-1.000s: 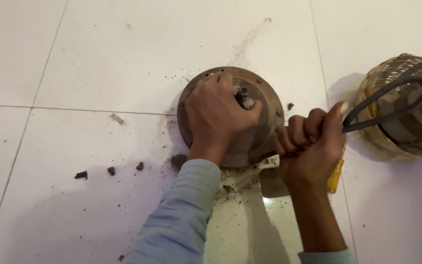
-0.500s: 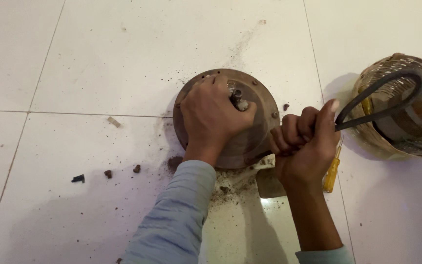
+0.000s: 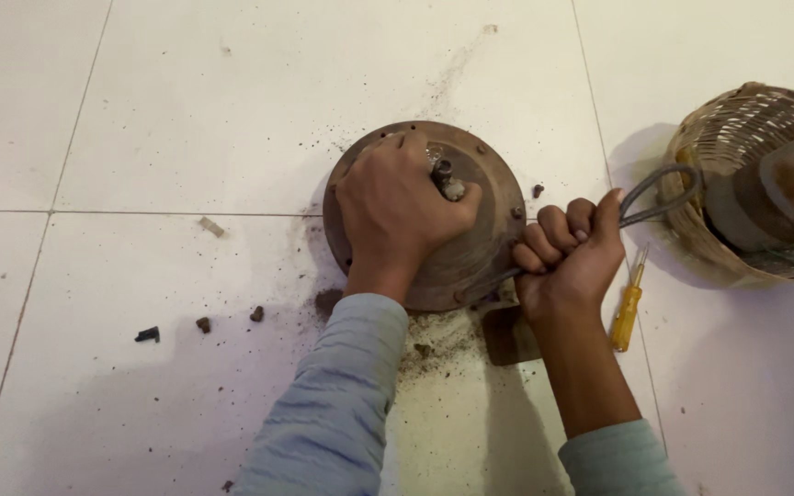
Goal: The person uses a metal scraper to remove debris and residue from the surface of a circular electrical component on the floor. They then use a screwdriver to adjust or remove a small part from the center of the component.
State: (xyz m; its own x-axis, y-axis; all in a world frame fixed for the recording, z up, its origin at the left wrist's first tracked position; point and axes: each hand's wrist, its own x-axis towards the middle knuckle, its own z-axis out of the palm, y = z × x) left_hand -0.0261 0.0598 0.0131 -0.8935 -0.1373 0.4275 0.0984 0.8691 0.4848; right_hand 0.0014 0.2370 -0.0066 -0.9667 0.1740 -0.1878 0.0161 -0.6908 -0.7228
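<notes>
**Both hands clamped on the rusty disc and its cable**

I am looking down at a round rusty metal disc (image 3: 470,248) lying flat on the white tiled floor (image 3: 186,110), roughly in the middle of my view. My left hand (image 3: 397,207) is pressing down on top of it, fingers curled tight around the short central shaft (image 3: 445,176) that is poking up beside my thumb. My right hand (image 3: 567,253) is sitting at the disc's right edge, closed in a full fist around a dark grey cable (image 3: 659,193); the cable is looping up and out of the fist toward the right.

Compared with half a second ago, both grips are staying as they were, and the disc is lying on the same spot of the floor. The cable loop is looking a little flatter and shorter above my fist than it did before.

Moving outward, a yellow-handled screwdriver (image 3: 627,312) is lying on the floor just right of my right wrist. Further right, a woven basket (image 3: 737,184) is resting on its side with a cylindrical rusty part (image 3: 788,197) inside it. Dark rust crumbs and a few small dark bits (image 3: 202,324) are lying scattered on the tiles to the left of my left sleeve.
</notes>
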